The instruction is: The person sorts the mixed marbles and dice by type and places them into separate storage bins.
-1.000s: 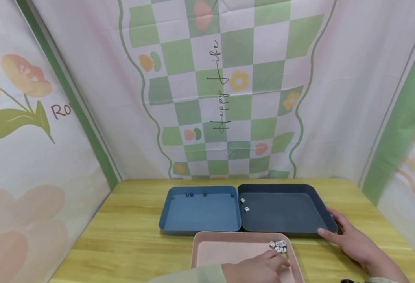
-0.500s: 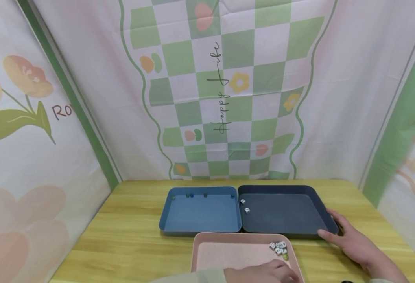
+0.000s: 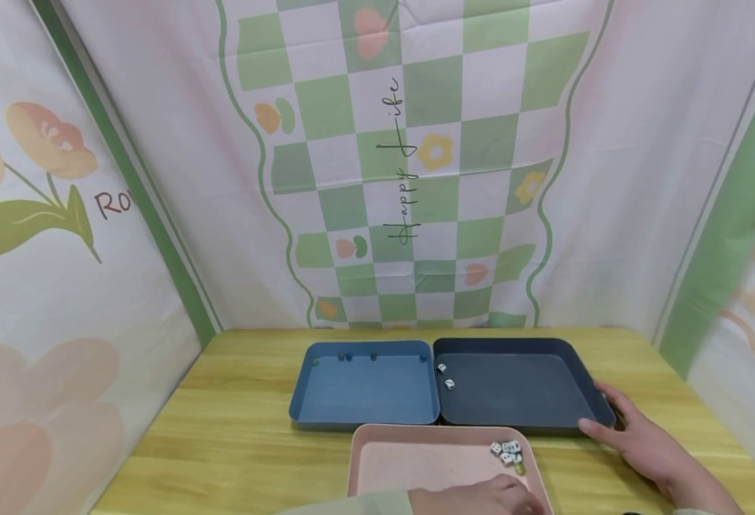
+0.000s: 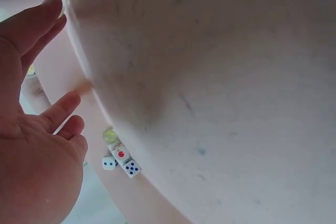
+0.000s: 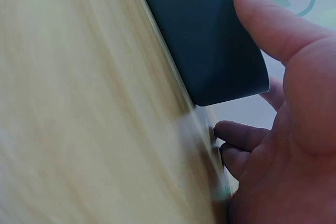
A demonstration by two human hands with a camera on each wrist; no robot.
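Note:
My left hand [image 3: 480, 497] is low in the pink tray [image 3: 416, 431], by its right wall. In the left wrist view its thumb and index finger pinch a small yellowish marble, mostly hidden by the fingertips. Several white dice [image 3: 506, 458] and a yellow-green marble [image 3: 519, 469] lie together in the pink tray's far right corner, beyond that hand. My right hand [image 3: 648, 445] holds the near right corner of the dark blue tray [image 3: 512, 390], thumb on the near wall and fingers around the right side. Two white dice [image 3: 449, 384] sit at this tray's left side.
A lighter blue tray [image 3: 371, 393] stands against the dark tray's left side, with several small marbles [image 3: 348, 356] along its back wall. The pink tray is in front of both. A patterned curtain [image 3: 409, 179] hangs behind the wooden table [image 3: 222, 429].
My left hand has moved from beside the dice toward the near right part of the pink tray, uncovering the yellow-green marble. My right hand has stayed at the dark tray's corner.

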